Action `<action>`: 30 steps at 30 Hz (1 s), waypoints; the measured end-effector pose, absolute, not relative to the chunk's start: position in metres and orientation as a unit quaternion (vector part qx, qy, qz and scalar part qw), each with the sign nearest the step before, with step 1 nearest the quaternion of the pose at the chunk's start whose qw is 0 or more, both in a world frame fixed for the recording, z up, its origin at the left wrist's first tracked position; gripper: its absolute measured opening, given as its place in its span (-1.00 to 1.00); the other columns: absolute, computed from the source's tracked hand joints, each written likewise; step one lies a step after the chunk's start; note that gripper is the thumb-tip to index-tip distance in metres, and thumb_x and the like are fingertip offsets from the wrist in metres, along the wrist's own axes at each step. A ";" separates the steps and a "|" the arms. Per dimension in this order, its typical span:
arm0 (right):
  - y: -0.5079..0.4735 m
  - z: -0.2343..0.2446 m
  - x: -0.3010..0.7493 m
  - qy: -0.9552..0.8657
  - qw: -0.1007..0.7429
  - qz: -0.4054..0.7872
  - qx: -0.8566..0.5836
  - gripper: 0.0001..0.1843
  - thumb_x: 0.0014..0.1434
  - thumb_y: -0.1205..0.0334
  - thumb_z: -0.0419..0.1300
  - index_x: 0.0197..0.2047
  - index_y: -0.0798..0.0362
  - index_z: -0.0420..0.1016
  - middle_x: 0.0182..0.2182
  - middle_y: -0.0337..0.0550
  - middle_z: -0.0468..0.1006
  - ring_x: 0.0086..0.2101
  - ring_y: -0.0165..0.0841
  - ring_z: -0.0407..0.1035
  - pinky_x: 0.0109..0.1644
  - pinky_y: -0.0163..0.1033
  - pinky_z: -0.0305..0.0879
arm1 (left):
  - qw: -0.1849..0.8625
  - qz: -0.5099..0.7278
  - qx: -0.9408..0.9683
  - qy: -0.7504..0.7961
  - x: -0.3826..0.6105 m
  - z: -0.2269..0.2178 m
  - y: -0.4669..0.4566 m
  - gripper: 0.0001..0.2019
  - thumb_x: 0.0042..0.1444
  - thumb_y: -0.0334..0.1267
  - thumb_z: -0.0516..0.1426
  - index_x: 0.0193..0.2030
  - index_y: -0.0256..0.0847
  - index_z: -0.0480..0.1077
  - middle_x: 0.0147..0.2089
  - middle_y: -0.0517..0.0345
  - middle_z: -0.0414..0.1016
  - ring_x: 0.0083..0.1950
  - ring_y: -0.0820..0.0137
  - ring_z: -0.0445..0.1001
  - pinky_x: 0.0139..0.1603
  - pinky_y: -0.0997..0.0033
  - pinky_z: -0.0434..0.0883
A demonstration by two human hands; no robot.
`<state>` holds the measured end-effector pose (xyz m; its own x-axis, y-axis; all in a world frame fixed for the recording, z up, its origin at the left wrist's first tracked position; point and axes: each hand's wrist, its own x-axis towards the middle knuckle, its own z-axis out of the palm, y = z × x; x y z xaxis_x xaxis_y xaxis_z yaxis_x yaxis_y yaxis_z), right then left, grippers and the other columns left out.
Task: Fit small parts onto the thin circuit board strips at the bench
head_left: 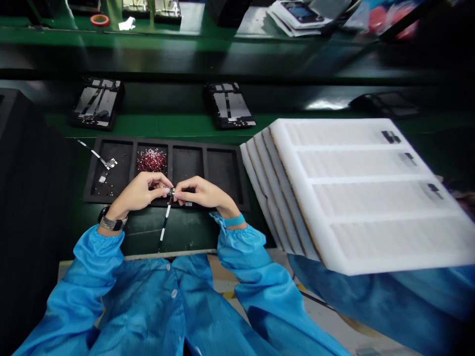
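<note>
My left hand (143,192) and my right hand (202,194) meet over the near edge of a black compartment tray (222,198). Both pinch the top end of a thin black-and-white flex cable (165,222), which hangs down toward me over the green bench. A small metallic connector (170,191) sits between my fingertips. Behind my left hand, one compartment holds a heap of tiny red parts (152,159). Another flex cable (100,159) lies across the tray's left compartment. I wear blue sleeves and a watch on the left wrist.
A stack of white foam trays (356,193) fills the right side, resting over a blue sleeve of a person beside me. Two black device assemblies (97,101) (229,105) lie on the belt behind. A tape roll (100,20) sits far back left.
</note>
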<state>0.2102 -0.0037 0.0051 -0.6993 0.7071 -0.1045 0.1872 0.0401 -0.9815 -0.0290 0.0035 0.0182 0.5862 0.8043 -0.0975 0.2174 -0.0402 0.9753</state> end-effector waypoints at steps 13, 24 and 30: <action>-0.007 0.001 0.204 -0.636 0.238 0.645 -0.351 -0.52 0.24 -0.20 0.39 -0.26 0.14 0.65 -0.41 -0.09 0.68 -0.39 -0.35 0.51 -0.23 -0.25 0.43 | 0.581 0.260 0.663 0.395 -0.030 0.015 0.003 -0.82 0.12 -0.19 0.31 -0.23 -0.27 0.62 -0.41 0.10 0.58 -0.35 0.37 0.49 -0.27 0.37 0.39; -0.008 -0.003 0.199 -0.590 0.255 0.677 -0.358 -0.47 0.13 -0.23 0.48 -0.27 0.14 0.65 -0.40 -0.07 0.71 -0.39 -0.31 0.57 -0.20 -0.20 0.52 | 0.568 0.265 0.665 0.406 -0.030 0.010 0.003 -0.84 0.11 -0.23 0.27 -0.25 -0.27 0.62 -0.41 0.11 0.55 -0.36 0.37 0.46 -0.29 0.37 0.34; -0.008 -0.007 0.198 -0.584 0.255 0.681 -0.360 -0.49 0.12 -0.22 0.49 -0.29 0.13 0.65 -0.40 -0.06 0.72 -0.38 -0.30 0.59 -0.19 -0.21 0.51 | 0.568 0.269 0.665 0.403 -0.032 0.009 0.002 -0.85 0.11 -0.23 0.28 -0.26 -0.26 0.61 -0.41 0.11 0.56 -0.37 0.38 0.47 -0.30 0.38 0.35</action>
